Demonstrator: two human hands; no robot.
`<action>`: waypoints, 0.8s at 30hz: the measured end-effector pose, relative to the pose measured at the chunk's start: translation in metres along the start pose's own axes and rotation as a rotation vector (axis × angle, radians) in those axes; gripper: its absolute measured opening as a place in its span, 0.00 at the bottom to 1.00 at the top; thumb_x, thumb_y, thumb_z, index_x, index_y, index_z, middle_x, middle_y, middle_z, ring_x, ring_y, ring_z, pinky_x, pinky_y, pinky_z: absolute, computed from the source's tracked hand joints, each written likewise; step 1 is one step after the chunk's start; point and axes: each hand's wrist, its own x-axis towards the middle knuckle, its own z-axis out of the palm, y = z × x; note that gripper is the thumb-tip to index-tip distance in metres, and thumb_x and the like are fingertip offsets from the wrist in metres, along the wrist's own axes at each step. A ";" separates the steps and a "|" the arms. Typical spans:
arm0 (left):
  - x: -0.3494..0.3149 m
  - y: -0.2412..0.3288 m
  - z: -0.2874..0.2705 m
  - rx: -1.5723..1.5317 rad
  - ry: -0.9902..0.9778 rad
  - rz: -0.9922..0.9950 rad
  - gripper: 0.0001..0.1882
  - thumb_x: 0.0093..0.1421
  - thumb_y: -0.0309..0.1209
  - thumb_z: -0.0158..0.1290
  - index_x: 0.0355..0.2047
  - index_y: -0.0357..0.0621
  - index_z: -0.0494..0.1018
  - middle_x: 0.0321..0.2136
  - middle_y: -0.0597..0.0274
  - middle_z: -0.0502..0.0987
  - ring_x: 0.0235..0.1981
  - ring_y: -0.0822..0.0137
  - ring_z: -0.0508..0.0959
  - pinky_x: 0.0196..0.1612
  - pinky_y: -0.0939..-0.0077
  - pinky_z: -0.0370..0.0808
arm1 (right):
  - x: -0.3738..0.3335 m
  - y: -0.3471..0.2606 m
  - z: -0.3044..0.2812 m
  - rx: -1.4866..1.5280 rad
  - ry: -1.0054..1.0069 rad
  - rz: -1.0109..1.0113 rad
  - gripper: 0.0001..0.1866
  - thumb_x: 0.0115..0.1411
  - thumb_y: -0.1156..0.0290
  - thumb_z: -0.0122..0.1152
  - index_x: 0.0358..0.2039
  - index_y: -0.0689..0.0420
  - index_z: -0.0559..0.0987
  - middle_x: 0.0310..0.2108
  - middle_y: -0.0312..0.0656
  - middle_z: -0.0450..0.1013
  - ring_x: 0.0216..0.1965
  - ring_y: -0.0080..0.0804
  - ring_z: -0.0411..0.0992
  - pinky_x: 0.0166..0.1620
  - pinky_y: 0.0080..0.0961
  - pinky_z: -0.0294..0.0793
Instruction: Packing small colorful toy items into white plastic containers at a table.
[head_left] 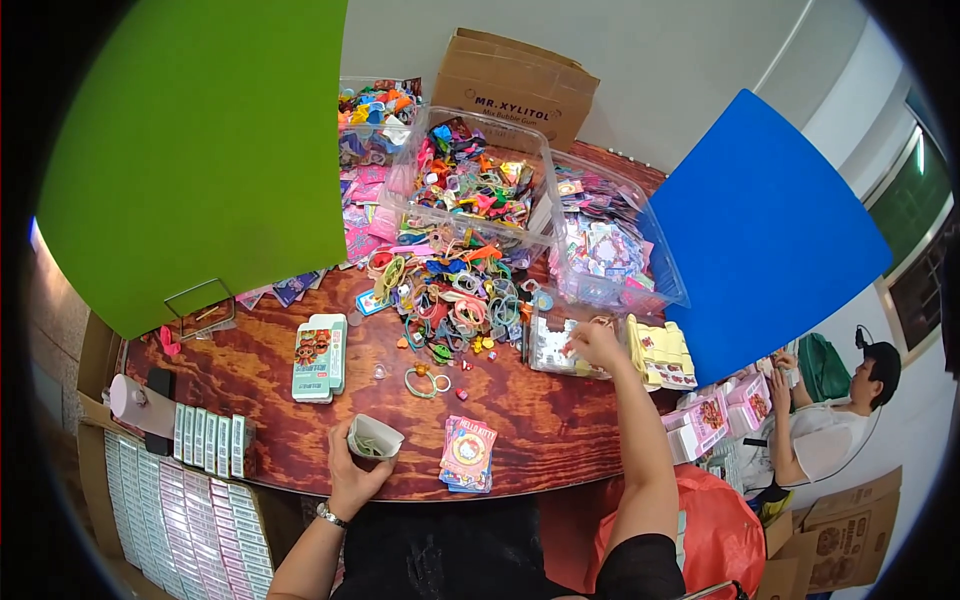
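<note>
My left hand (357,470) is wrapped round a small open paper box (374,437) near the table's front edge. The box's mouth tilts up, and a pale green band or cord shows inside. My right hand (598,346) is over a clear plastic tray (540,352) of small white pieces at the right. Its fingers are bent together and point down into the tray; what they pinch, if anything, is too small to make out. Between my arms lies a stack of pink and blue cards (467,455). Beyond it sits a pale green bracelet (427,382) with a small charm.
A loose pile of bracelets and trinkets (465,300) fills mid-table, before clear bins (480,215) of small toys and cards. Flat mint boxes (320,358) lie left; yellow packets (660,352) lie right. Green (220,150) and blue (765,230) panels flank the table. A co-worker (830,420) sits right.
</note>
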 end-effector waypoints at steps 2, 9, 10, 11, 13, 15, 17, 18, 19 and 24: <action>-0.001 0.000 -0.001 0.007 0.006 -0.001 0.40 0.43 0.29 0.72 0.56 0.37 0.65 0.46 0.48 0.71 0.46 0.48 0.74 0.50 0.60 0.73 | 0.003 -0.001 0.007 -0.023 -0.004 0.001 0.15 0.55 0.61 0.68 0.39 0.56 0.82 0.33 0.49 0.81 0.34 0.43 0.80 0.41 0.36 0.77; -0.003 -0.004 -0.001 0.036 -0.010 0.014 0.41 0.45 0.30 0.72 0.56 0.36 0.62 0.46 0.54 0.70 0.47 0.60 0.74 0.52 0.67 0.73 | 0.010 0.012 0.016 -0.124 -0.011 -0.100 0.18 0.52 0.58 0.72 0.38 0.56 0.83 0.32 0.46 0.79 0.35 0.44 0.78 0.41 0.38 0.76; -0.002 -0.004 0.000 0.041 -0.012 0.019 0.41 0.45 0.30 0.72 0.56 0.36 0.62 0.46 0.54 0.70 0.47 0.60 0.74 0.52 0.67 0.73 | 0.010 0.018 0.017 -0.193 0.028 -0.177 0.18 0.52 0.58 0.71 0.37 0.57 0.83 0.31 0.46 0.80 0.35 0.42 0.78 0.41 0.38 0.76; -0.002 -0.004 0.000 0.044 -0.008 0.016 0.41 0.45 0.30 0.72 0.56 0.36 0.62 0.46 0.54 0.70 0.47 0.60 0.74 0.52 0.67 0.73 | 0.012 0.014 0.016 -0.191 0.026 -0.182 0.18 0.52 0.58 0.71 0.37 0.57 0.83 0.31 0.46 0.80 0.35 0.42 0.78 0.41 0.38 0.76; -0.001 -0.003 -0.001 0.044 -0.005 0.019 0.41 0.45 0.30 0.72 0.56 0.36 0.63 0.46 0.54 0.70 0.47 0.59 0.74 0.52 0.67 0.73 | 0.014 0.008 0.013 -0.048 -0.057 -0.016 0.15 0.53 0.59 0.70 0.36 0.55 0.84 0.35 0.49 0.80 0.39 0.43 0.78 0.41 0.39 0.76; -0.002 -0.003 -0.002 0.046 0.001 0.015 0.41 0.45 0.30 0.72 0.56 0.36 0.63 0.46 0.53 0.70 0.47 0.59 0.74 0.52 0.67 0.73 | 0.012 0.002 0.011 0.041 -0.044 0.044 0.13 0.55 0.60 0.68 0.36 0.55 0.84 0.35 0.49 0.80 0.37 0.43 0.79 0.40 0.38 0.76; -0.002 -0.003 -0.002 0.043 0.005 0.016 0.41 0.45 0.30 0.72 0.56 0.36 0.63 0.46 0.53 0.70 0.47 0.59 0.74 0.52 0.66 0.73 | 0.010 -0.002 0.009 0.127 -0.026 0.109 0.12 0.57 0.61 0.66 0.35 0.55 0.84 0.34 0.48 0.80 0.36 0.42 0.79 0.39 0.38 0.76; -0.001 -0.002 -0.001 0.041 0.003 0.018 0.41 0.45 0.31 0.72 0.56 0.36 0.63 0.46 0.53 0.70 0.47 0.59 0.74 0.52 0.66 0.73 | 0.009 -0.002 0.009 0.081 0.017 0.051 0.11 0.59 0.63 0.65 0.35 0.58 0.83 0.29 0.44 0.78 0.30 0.34 0.75 0.35 0.33 0.73; 0.000 -0.002 -0.001 0.040 0.001 0.020 0.40 0.45 0.31 0.72 0.56 0.36 0.63 0.46 0.54 0.70 0.47 0.59 0.74 0.51 0.66 0.73 | 0.007 -0.002 0.008 0.034 0.061 -0.006 0.11 0.61 0.65 0.64 0.35 0.60 0.82 0.24 0.39 0.77 0.25 0.26 0.72 0.31 0.28 0.71; 0.000 0.003 0.000 -0.019 0.021 0.001 0.40 0.42 0.29 0.72 0.56 0.36 0.65 0.46 0.48 0.71 0.47 0.48 0.74 0.50 0.60 0.73 | 0.002 -0.011 -0.002 0.400 0.081 0.134 0.13 0.64 0.63 0.62 0.40 0.60 0.80 0.31 0.40 0.79 0.33 0.28 0.76 0.36 0.28 0.74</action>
